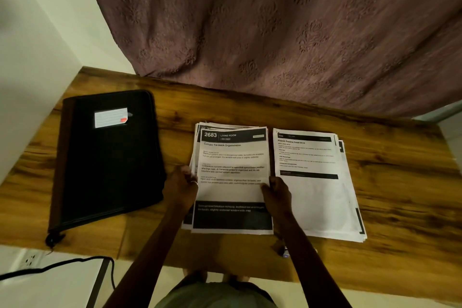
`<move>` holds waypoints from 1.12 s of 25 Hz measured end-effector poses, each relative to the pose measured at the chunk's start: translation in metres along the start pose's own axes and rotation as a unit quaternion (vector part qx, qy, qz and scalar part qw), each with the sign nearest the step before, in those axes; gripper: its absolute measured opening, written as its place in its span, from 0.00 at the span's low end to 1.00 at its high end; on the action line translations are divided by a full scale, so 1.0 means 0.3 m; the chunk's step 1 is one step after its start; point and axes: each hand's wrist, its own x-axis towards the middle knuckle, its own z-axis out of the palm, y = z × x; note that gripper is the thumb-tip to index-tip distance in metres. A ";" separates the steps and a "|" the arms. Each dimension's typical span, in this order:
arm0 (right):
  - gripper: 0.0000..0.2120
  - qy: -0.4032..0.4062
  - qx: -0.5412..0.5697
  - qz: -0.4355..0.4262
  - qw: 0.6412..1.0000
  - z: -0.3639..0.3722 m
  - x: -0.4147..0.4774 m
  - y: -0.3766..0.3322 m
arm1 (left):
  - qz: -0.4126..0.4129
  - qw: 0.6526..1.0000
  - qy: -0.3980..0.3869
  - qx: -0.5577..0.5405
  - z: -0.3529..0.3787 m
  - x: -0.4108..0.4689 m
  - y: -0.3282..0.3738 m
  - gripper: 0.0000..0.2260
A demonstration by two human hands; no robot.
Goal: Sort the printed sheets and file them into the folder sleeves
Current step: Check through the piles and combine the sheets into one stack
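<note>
Your left hand (183, 184) has its fingers curled round the left edge of a pile of sheets (191, 222), about halfway down the page, with a ring (194, 182) showing on one finger. Your right hand (275, 191) is curled too, thumb and fingers pinching the right edge of the top sheet (232, 157) at the same height. That sheet lies flat between your two hands. Its dark header reads "2683 LIVING ROOM", with the title "Curtain Tie-back Organization" below. The sheets beneath it are fanned out a little past it on your left hand's side.

Just outside your right hand lies a second pile (315, 195), also face up, its edges loosely staggered. The two piles sit side by side with a narrow strip of table (400, 182) between them.

Off to the outside of your left hand, apart from the sheets, lies the black folder (107, 157), flat and closed. It has a white label (111, 117) on its cover and a zip pull hanging over the near table edge.

Beyond both hands a patterned mauve curtain (275, 20) hangs down to the far edge of the table. Below the table on your left hand's side, a black cable (50, 266) runs past a wall socket (30, 259).
</note>
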 end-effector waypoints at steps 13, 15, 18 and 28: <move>0.10 -0.002 0.005 0.010 1.000 0.003 -0.002 0.013 | 0.095 0.990 0.046 0.093 0.080 0.005 -0.062 0.15; 0.11 0.001 0.000 0.005 1.000 0.006 -0.005 0.009 | 0.078 0.993 0.038 0.078 0.082 0.006 -0.066 0.19; 0.16 0.025 -0.051 -0.048 0.997 0.029 -0.018 0.000 | 0.067 0.995 0.009 0.077 0.080 0.006 -0.080 0.23; 0.08 0.053 0.003 -0.180 0.982 0.027 -0.105 -0.079 | 0.103 0.994 0.011 -0.042 0.011 -0.003 -0.083 0.22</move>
